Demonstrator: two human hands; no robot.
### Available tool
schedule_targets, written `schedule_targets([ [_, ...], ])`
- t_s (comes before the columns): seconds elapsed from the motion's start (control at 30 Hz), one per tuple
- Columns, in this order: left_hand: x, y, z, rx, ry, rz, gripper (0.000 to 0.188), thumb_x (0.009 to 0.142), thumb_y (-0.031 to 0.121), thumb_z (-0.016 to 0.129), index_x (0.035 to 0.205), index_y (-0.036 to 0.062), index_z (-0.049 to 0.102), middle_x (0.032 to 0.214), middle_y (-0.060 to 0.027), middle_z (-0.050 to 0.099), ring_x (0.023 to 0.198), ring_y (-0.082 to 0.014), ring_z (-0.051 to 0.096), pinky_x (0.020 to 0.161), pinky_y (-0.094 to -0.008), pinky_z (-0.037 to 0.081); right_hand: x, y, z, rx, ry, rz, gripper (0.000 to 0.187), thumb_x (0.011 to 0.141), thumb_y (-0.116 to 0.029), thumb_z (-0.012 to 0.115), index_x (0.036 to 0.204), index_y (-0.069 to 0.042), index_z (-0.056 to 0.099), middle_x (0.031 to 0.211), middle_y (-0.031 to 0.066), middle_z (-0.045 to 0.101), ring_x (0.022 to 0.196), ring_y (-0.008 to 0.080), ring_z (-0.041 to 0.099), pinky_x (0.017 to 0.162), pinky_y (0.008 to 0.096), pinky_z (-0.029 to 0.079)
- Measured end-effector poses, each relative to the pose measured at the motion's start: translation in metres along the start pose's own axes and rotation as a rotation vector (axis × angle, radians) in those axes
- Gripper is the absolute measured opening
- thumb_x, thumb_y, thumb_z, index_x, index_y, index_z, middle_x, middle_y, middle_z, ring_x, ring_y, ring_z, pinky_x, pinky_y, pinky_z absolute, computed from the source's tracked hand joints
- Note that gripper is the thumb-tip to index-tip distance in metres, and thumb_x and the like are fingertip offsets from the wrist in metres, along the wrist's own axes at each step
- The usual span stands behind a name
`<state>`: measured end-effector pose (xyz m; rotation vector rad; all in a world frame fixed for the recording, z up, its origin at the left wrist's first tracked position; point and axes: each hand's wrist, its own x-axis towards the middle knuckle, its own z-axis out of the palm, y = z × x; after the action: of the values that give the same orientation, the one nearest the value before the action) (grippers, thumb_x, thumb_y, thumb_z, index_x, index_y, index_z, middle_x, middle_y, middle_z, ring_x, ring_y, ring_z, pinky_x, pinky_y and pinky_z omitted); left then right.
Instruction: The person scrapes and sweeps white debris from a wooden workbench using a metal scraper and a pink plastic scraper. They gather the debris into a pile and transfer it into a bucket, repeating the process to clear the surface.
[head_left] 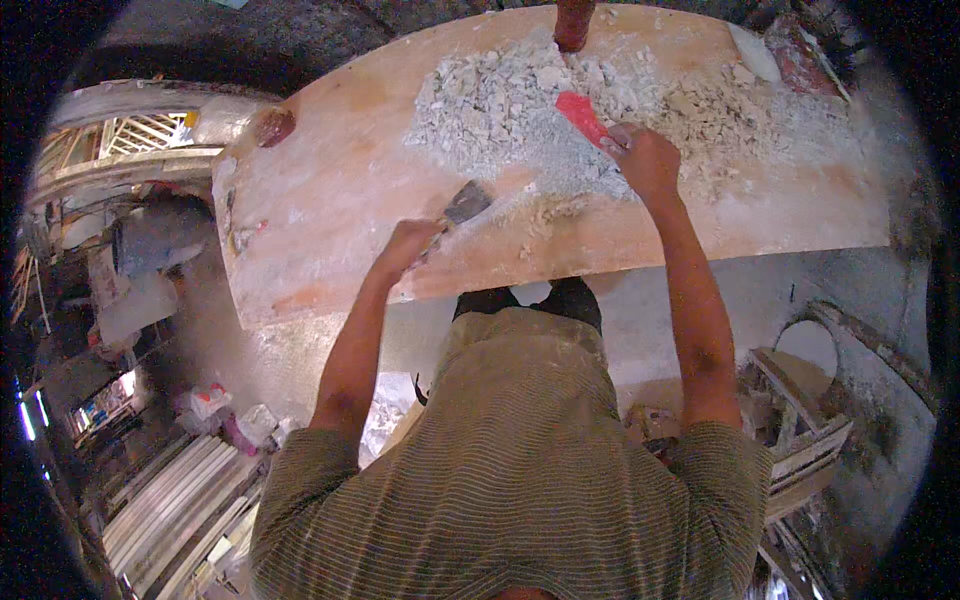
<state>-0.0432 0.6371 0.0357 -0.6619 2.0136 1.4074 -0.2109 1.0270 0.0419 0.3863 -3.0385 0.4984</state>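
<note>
My left hand (410, 243) is closed round the handle of a scraper with a wide grey blade (467, 202). That blade lies low over the board, beside the near left edge of a heap of pale, crumbly chunks and powder (490, 105). My right hand (648, 158) grips a red tool, flat and scraper-like (583, 117), over the middle of the heap. Its exact kind is hard to make out, and its far end reaches in among the chunks. Both hands are above a large, dusty, orange-brown board (330, 180).
At the board's far edge stands a reddish-brown post-like object (573, 25); a dark red rounded one (273, 127) sits at its left corner. Long pale planks (175, 500) lie at the lower left. To the lower right is a wooden frame (805, 455).
</note>
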Motion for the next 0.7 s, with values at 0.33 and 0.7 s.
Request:
schedule_targets([
  [0.33,0.044,0.028,0.068,0.128,-0.154,0.091,0.044,0.084,0.047,0.065,0.074,0.0040,0.067,0.059,-0.0026,0.055,0.052,-0.0117,0.048,0.047,-0.0299,0.038,-0.141,-0.062,0.014,0.227,-0.498,-0.102,0.030,0.077,-0.041,0.069,0.096,-0.018,0.073,0.085,0.0087,0.069,0.082,0.0287,0.066,0.072,0.0426,0.050],
  [0.7,0.013,0.045,0.034,-0.160,-0.018,0.029,0.030,0.085,0.031,0.064,0.085,0.0012,0.068,0.064,-0.0018,0.056,0.050,-0.0107,0.047,0.043,-0.0274,0.035,-0.070,0.021,0.035,-0.170,-0.040,0.126,0.020,0.078,-0.025,0.057,0.082,-0.008,0.067,0.080,0.0133,0.067,0.070,0.0319,0.066,0.060,0.0463,0.051],
])
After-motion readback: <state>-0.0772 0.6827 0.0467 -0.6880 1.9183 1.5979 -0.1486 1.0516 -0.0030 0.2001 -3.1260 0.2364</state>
